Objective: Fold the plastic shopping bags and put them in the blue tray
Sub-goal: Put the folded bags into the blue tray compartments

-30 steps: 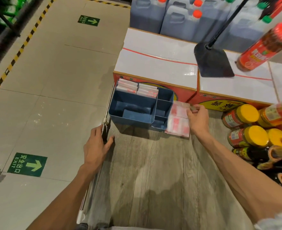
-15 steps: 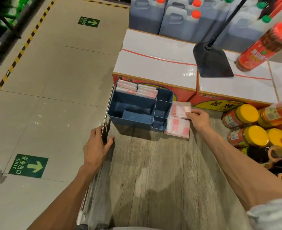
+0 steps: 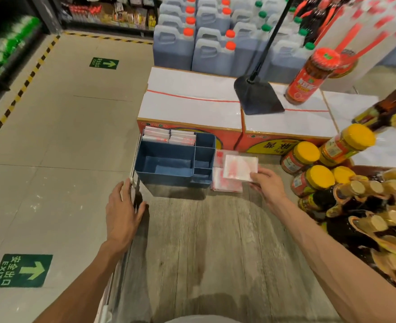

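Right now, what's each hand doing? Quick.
Left hand: open, fingers resting on the table edge, holding nothing.
Right hand: pinching a folded plastic bag lifted above the pile.

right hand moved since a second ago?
Yes. The right hand has pulled back from the boxes, toward the person, lifting one bag beside the tray.

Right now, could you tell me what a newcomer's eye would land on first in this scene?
Probably the blue divided plastic tray at the far left of the grey wooden tabletop, with folded red-and-white plastic bags filling its back compartment. Just right of it, the right hand pinches one folded bag above a small pile. Yellow-lidded sauce jars crowd the right edge.
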